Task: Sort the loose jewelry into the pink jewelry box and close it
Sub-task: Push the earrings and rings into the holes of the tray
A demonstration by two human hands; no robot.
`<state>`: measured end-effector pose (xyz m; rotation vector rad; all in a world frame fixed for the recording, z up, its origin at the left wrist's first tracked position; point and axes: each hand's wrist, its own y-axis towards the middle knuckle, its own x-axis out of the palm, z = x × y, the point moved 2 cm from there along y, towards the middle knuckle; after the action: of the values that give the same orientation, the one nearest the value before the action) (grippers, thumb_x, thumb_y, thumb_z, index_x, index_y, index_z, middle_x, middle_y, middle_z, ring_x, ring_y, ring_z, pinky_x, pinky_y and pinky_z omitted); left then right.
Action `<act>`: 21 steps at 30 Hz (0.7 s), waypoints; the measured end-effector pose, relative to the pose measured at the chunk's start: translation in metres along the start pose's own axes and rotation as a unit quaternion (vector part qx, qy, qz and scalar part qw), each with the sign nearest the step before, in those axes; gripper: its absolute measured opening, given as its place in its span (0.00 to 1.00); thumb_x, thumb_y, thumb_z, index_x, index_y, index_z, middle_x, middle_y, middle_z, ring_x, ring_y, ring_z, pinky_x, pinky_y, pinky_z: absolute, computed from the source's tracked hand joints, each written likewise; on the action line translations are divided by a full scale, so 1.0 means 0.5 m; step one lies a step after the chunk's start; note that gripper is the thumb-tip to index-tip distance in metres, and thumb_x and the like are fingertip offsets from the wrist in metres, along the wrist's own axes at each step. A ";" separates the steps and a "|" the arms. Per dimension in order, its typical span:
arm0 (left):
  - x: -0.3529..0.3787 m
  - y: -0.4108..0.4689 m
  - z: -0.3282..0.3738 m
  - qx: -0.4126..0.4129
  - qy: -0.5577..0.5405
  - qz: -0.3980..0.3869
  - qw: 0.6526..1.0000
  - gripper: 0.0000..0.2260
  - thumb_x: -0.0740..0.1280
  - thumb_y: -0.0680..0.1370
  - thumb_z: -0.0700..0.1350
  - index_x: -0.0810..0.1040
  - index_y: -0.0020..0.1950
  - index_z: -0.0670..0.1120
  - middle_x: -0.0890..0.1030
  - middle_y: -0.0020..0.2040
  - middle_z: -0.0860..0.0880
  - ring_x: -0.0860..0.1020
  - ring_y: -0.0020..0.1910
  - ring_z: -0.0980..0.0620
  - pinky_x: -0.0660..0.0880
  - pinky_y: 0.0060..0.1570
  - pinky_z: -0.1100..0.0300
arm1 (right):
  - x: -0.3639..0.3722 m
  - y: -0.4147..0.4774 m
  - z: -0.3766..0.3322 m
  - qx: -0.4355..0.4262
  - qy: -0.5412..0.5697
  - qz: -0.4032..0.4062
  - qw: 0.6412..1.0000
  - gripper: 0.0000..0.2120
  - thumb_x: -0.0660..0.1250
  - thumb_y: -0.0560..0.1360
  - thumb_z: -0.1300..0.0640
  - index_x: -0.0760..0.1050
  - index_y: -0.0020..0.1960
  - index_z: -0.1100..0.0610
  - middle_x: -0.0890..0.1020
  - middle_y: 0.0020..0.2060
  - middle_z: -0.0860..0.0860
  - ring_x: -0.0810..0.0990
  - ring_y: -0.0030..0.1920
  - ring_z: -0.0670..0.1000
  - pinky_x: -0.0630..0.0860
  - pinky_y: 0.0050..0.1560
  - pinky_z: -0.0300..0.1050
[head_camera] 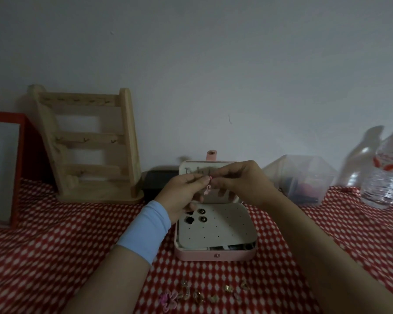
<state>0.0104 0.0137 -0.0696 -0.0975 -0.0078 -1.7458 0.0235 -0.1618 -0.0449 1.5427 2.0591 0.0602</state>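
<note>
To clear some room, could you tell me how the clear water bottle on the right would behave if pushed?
The water bottle stands tall and narrow, so it may tip rather than slide on the cloth. Its thin ribbed plastic probably dents under a firm grip.

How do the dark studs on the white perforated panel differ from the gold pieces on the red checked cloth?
The dark studs sit on the white perforated panel inside the pink jewelry box; the gold pieces lie on the red checked cloth before it. The studs cluster tightly; the gold pieces spread in a row. Both are small.
</note>
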 end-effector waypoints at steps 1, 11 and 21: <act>-0.001 0.000 0.003 0.010 0.028 0.005 1.000 0.06 0.68 0.79 0.46 0.82 0.53 0.46 0.80 0.41 0.48 0.74 0.31 0.56 0.66 0.23 0.66 | -0.001 0.000 0.001 0.001 0.005 -0.003 1.000 0.08 0.76 0.73 0.63 0.86 0.51 0.56 0.88 0.38 0.51 0.83 0.33 0.51 0.81 0.32 0.45; -0.018 0.004 0.012 0.093 0.355 -0.013 0.930 0.02 0.70 0.77 0.46 0.82 0.48 0.51 0.83 0.41 0.53 0.80 0.31 0.57 0.73 0.29 0.68 | -0.018 0.004 0.001 0.096 -0.262 -0.139 0.950 0.05 0.75 0.75 0.58 0.86 0.49 0.49 0.84 0.30 0.44 0.78 0.27 0.41 0.77 0.33 0.36; -0.021 0.004 0.007 0.130 0.472 -0.041 0.871 0.07 0.71 0.76 0.42 0.85 0.52 0.50 0.78 0.39 0.63 0.75 0.33 0.70 0.69 0.42 0.76 | 0.016 0.011 -0.010 0.108 -0.376 -0.166 0.905 0.09 0.74 0.75 0.53 0.86 0.52 0.42 0.82 0.39 0.34 0.77 0.34 0.30 0.68 0.37 0.25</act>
<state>0.0146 0.0236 -0.0667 0.9714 0.4734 -1.6990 0.0244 -0.1514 -0.0422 1.0528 1.6762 -0.7932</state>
